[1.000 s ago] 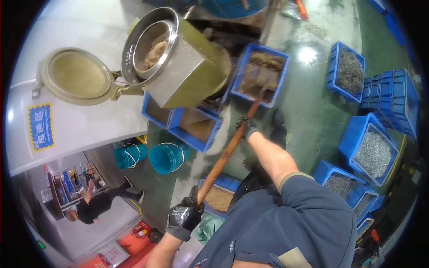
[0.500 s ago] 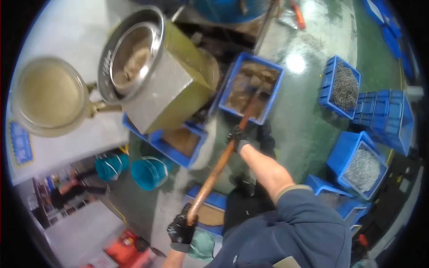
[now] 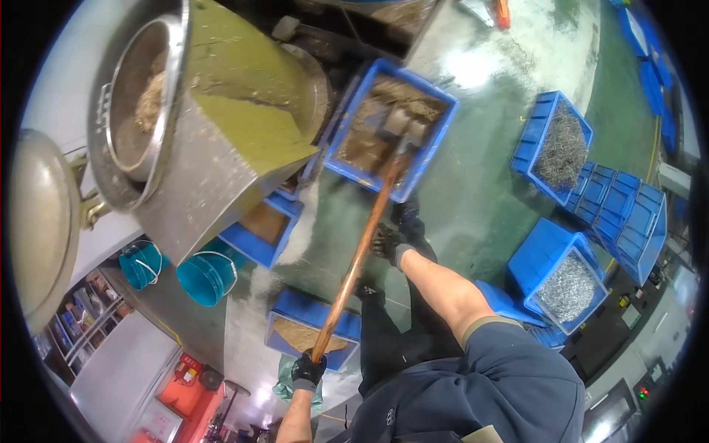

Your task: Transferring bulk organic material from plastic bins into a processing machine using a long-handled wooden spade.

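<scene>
A shovel with a long wooden handle (image 3: 353,269) slants from lower left to upper right. Its blade (image 3: 402,127) rests inside a blue crate (image 3: 445,133) holding brown, wet-looking granular material (image 3: 367,151). My left hand (image 3: 306,371), in a black glove, is closed round the handle's lower end. Beside the middle of the handle is my gloved right hand (image 3: 388,245), its fingers apart; the wood shows uncovered alongside it, though whether the fingertips touch it is hard to tell. Below the handle stands another blue crate (image 3: 284,304) of tan granules.
At left, a yellow-green machine (image 3: 251,129) has a steel-rimmed bowl (image 3: 133,111) of tan material and a round lid (image 3: 44,229). Two teal buckets (image 3: 207,275) stand below it. Blue crates of metal pieces (image 3: 559,148) and stacked blue crates (image 3: 617,210) line the right side.
My right hand has come off the handle and sits beside it. The left hand still grips the end. The view has shifted, bringing the machine further left and closer.
</scene>
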A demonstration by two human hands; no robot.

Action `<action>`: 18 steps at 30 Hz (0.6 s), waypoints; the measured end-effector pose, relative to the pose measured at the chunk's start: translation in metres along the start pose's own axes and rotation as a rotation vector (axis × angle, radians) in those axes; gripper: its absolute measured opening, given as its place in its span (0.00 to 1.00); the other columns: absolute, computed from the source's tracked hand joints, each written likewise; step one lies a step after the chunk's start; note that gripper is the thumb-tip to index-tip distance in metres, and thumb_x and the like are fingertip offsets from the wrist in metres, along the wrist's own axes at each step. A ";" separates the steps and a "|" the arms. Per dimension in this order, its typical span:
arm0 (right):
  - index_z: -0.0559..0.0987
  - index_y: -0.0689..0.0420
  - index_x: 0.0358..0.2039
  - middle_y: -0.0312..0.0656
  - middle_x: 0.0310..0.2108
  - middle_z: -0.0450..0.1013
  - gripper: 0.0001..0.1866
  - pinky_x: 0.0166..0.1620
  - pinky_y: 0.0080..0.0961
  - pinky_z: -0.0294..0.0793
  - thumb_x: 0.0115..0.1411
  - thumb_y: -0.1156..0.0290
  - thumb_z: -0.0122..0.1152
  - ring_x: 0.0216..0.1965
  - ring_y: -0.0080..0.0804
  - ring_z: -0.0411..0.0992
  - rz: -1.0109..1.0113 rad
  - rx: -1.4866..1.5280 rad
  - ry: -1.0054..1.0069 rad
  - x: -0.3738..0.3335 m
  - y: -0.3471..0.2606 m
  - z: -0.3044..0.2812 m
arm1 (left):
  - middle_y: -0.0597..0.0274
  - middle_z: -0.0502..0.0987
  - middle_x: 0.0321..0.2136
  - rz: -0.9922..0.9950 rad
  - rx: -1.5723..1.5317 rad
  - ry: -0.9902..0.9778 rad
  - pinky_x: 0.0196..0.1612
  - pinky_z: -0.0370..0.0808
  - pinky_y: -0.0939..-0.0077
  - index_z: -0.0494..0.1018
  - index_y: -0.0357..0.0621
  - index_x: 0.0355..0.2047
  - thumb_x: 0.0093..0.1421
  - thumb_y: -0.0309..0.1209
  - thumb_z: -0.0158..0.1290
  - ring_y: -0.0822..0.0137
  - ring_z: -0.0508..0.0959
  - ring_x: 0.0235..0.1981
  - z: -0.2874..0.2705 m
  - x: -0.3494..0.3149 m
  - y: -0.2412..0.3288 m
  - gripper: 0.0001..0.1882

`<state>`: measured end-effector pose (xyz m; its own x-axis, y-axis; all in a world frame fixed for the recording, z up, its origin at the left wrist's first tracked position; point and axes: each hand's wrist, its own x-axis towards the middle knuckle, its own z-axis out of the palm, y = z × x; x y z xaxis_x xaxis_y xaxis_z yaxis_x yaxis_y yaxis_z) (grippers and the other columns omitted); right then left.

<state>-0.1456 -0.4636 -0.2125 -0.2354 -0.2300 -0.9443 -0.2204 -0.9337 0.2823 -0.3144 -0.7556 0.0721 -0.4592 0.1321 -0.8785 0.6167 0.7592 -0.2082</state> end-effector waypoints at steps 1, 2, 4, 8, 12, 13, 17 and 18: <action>0.70 0.48 0.29 0.35 0.19 0.65 0.17 0.25 0.33 0.70 0.61 0.48 0.55 0.21 0.31 0.67 -0.069 -0.043 -0.062 0.012 -0.023 -0.018 | 0.46 0.79 0.34 0.078 -0.046 0.039 0.39 0.75 0.52 0.73 0.52 0.43 0.54 0.50 0.51 0.46 0.79 0.37 -0.002 0.012 0.028 0.22; 0.70 0.49 0.30 0.36 0.20 0.67 0.17 0.28 0.34 0.71 0.60 0.48 0.56 0.22 0.32 0.68 -0.098 -0.102 -0.151 0.013 -0.031 -0.007 | 0.46 0.79 0.34 0.057 -0.046 0.025 0.39 0.75 0.52 0.73 0.52 0.43 0.54 0.50 0.51 0.46 0.79 0.37 -0.004 0.017 0.039 0.22; 0.72 0.48 0.31 0.36 0.21 0.68 0.16 0.30 0.33 0.73 0.59 0.49 0.58 0.23 0.32 0.68 -0.080 -0.098 -0.069 0.018 -0.037 0.017 | 0.48 0.79 0.31 -0.035 -0.024 0.040 0.37 0.76 0.53 0.74 0.52 0.41 0.54 0.50 0.51 0.45 0.79 0.34 -0.003 0.030 0.056 0.20; 0.73 0.47 0.32 0.34 0.19 0.65 0.12 0.27 0.32 0.71 0.60 0.53 0.58 0.21 0.30 0.66 -0.254 0.168 -0.072 0.065 -0.075 0.022 | 0.50 0.79 0.27 -0.062 -0.010 0.084 0.33 0.76 0.52 0.75 0.53 0.38 0.52 0.46 0.53 0.47 0.79 0.29 0.008 0.062 0.088 0.17; 0.72 0.48 0.30 0.34 0.18 0.65 0.10 0.25 0.31 0.70 0.61 0.58 0.55 0.20 0.30 0.66 -0.264 0.216 -0.406 0.123 -0.102 0.009 | 0.50 0.79 0.25 0.086 -0.080 0.158 0.32 0.76 0.53 0.75 0.52 0.36 0.50 0.42 0.55 0.47 0.79 0.27 0.051 0.110 0.076 0.14; 0.72 0.48 0.30 0.34 0.18 0.65 0.10 0.25 0.31 0.70 0.61 0.58 0.55 0.20 0.30 0.66 -0.253 0.212 -0.407 0.132 -0.099 0.015 | 0.50 0.79 0.24 0.086 -0.058 0.190 0.31 0.75 0.54 0.76 0.51 0.32 0.49 0.42 0.55 0.47 0.79 0.27 0.061 0.111 0.064 0.13; 0.70 0.47 0.23 0.33 0.15 0.64 0.12 0.21 0.30 0.65 0.64 0.61 0.47 0.16 0.31 0.64 -0.290 0.158 -0.221 0.170 -0.100 0.015 | 0.55 0.77 0.21 0.084 -0.168 0.209 0.29 0.74 0.56 0.74 0.50 0.28 0.51 0.41 0.56 0.51 0.78 0.25 0.101 0.152 0.044 0.10; 0.70 0.47 0.22 0.33 0.14 0.63 0.13 0.19 0.30 0.64 0.64 0.61 0.46 0.15 0.31 0.62 -0.339 0.138 -0.151 0.178 -0.104 0.008 | 0.55 0.77 0.21 0.093 -0.183 0.212 0.29 0.74 0.56 0.74 0.50 0.28 0.51 0.41 0.56 0.51 0.78 0.25 0.110 0.157 0.044 0.10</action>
<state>-0.1721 -0.4049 -0.4089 -0.2615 0.1374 -0.9554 -0.4320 -0.9018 -0.0114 -0.2892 -0.7718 -0.1220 -0.5410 0.3219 -0.7769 0.5457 0.8374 -0.0330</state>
